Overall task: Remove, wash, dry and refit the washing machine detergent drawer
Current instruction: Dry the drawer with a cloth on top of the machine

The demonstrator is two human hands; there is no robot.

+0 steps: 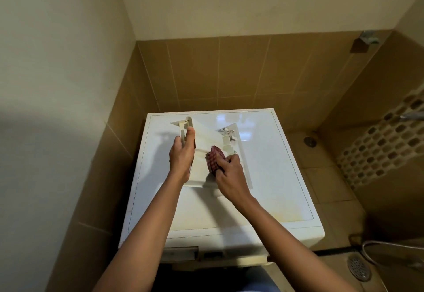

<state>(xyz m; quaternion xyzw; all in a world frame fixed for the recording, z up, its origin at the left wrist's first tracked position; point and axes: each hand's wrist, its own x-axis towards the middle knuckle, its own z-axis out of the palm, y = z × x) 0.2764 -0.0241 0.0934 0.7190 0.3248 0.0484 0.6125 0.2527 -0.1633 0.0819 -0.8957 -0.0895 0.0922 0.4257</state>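
Head view, drawer [207, 136] on washing machine top [275, 177], tan wall tiles [241, 71]

Worn on the person's head, one wide-angle camera looks forward and steeply down from just above the front edge of a washing machine [263, 188], near enough that the wearer's forearms [146, 227] span the lower frame. A tiled wall [229, 73] stands at 12 o'clock and a floor drain [359, 267] at 4 o'clock. Lines bow at the edges, probably from the lens.
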